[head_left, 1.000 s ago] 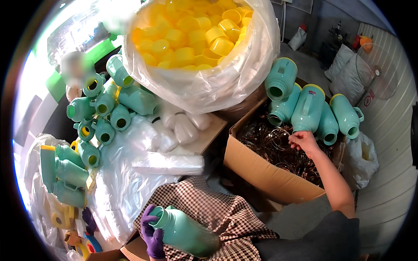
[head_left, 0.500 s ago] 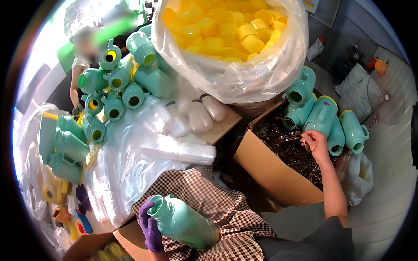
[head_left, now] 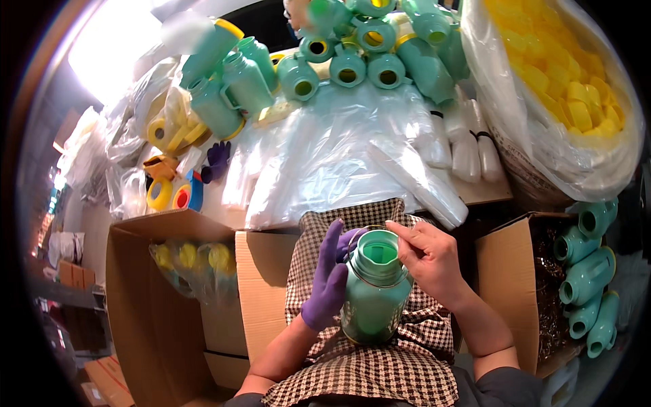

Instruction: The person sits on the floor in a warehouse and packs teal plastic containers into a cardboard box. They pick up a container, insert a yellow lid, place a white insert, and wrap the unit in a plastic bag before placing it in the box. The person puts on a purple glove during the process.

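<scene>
A green plastic flask (head_left: 377,305) stands upright on my lap, its open mouth facing up. A thin metallic-looking ring (head_left: 373,227) loops over the neck, tilted, with its far edge above the rim. My right hand (head_left: 428,258), bare, pinches this ring at the right of the mouth. My left hand (head_left: 327,278), in a purple glove, holds the flask's left side at the neck. Its thumb is in front, and some fingers are partly hidden behind the mouth. Under the flask lies a checked apron (head_left: 413,359).
Several green flasks (head_left: 386,71) lie stacked at the back; others rest on a carton (head_left: 508,285) of dark rings at right. Plastic sleeves (head_left: 325,149) cover the table. A bag (head_left: 488,88) of yellow cups is back right. An open carton (head_left: 146,305) with wrapped flasks stands left.
My right hand has come from the carton of dark rings to the flask's mouth with a ring. The flask is now upright at the middle of my lap. The view has turned left.
</scene>
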`<state>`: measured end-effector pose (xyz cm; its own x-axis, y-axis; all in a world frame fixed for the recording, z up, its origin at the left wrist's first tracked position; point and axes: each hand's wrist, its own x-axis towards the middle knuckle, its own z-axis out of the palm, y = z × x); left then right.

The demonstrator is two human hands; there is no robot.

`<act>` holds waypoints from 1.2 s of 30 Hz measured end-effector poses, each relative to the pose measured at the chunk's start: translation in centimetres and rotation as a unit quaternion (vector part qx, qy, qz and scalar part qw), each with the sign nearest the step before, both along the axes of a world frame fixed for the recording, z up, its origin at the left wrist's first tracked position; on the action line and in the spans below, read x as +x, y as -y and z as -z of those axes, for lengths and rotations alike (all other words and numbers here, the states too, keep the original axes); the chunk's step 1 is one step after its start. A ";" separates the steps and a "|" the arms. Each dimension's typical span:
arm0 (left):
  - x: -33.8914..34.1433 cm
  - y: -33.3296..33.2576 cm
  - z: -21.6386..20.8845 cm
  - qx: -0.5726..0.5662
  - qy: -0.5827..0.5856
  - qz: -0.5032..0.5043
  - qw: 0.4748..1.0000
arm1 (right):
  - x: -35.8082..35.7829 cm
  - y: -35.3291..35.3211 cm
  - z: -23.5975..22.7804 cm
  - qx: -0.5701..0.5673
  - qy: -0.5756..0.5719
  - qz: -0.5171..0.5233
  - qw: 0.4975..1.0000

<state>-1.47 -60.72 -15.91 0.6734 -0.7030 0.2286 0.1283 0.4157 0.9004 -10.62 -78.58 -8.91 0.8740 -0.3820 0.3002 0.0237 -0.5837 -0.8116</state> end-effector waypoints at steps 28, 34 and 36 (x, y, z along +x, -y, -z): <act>1.8 -3.0 -2.2 0.258 0.059 0.157 0.952 | -3.0 -2.5 8.0 0.541 -0.101 0.006 0.835; -2.2 -4.7 -0.1 0.178 0.074 0.064 0.979 | -4.2 -3.9 7.4 0.572 -0.050 0.007 0.819; -1.6 -4.2 1.1 0.176 0.068 0.052 0.981 | -3.4 -3.6 8.2 0.607 -0.035 0.004 0.794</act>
<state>-3.05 -56.52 -16.97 0.5746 -0.8173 0.0431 0.0220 0.0681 0.9974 -13.97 -74.97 -17.14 0.8687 -0.3580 -0.3423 -0.0457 0.6303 -0.7750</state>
